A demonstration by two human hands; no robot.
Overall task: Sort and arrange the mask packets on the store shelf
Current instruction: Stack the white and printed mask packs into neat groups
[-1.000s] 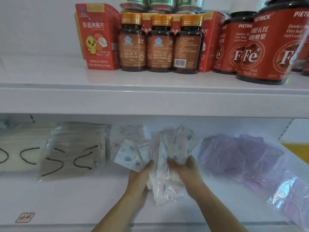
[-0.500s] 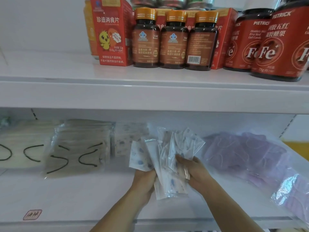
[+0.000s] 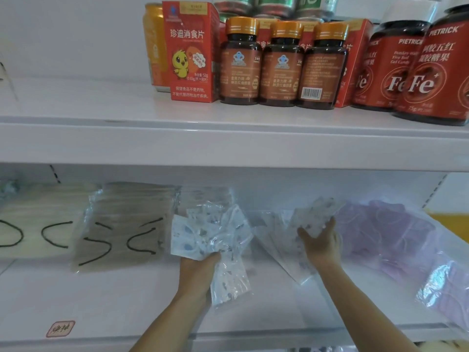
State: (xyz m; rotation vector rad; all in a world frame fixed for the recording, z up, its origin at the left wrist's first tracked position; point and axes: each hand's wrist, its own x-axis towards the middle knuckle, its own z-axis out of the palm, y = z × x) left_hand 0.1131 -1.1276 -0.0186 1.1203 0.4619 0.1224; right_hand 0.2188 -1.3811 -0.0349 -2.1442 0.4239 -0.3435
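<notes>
My left hand point(image 3: 196, 271) grips a fanned bunch of white mask packets with blue print point(image 3: 210, 235) above the lower shelf point(image 3: 101, 295). My right hand point(image 3: 321, 241) holds a second, smaller bunch of the same printed packets point(image 3: 313, 215) further right, next to the purple masks. A few clear printed packets point(image 3: 284, 247) lie on the shelf between my hands. A stack of similar printed packets point(image 3: 205, 196) rests at the back, behind my left hand.
Grey-brown mask packets with black ear loops point(image 3: 121, 224) and beige ones point(image 3: 30, 224) lie to the left. Purple mask packets point(image 3: 388, 232) spread to the right. The upper shelf point(image 3: 228, 141) carries a red box point(image 3: 190, 52), brown bottles point(image 3: 281, 64) and red Fe jars point(image 3: 431, 72).
Both hands held one bunch of printed packets together. Now the bunch is split: my left hand keeps one part, my right hand has moved right with the other.
</notes>
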